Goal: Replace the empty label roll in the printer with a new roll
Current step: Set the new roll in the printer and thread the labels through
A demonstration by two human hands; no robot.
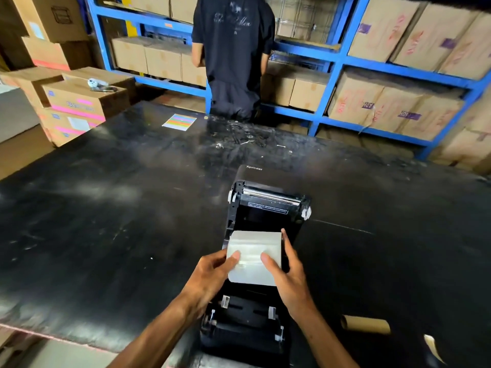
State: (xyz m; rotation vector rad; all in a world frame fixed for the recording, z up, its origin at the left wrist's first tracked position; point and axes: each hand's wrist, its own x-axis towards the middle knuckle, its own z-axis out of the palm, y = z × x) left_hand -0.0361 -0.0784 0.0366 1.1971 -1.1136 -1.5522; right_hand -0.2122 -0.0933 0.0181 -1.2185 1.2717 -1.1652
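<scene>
Both hands (255, 272) hold the new roll (254, 257) over the open printer (263, 208).

"Xprinter" on the printer lid (255, 170).

roll (254, 257) ends: hidden by hands; person (233, 54): head cut off (top edge); sticker (268, 207): print unreadable

Label roll (254, 257) between both hands
</scene>
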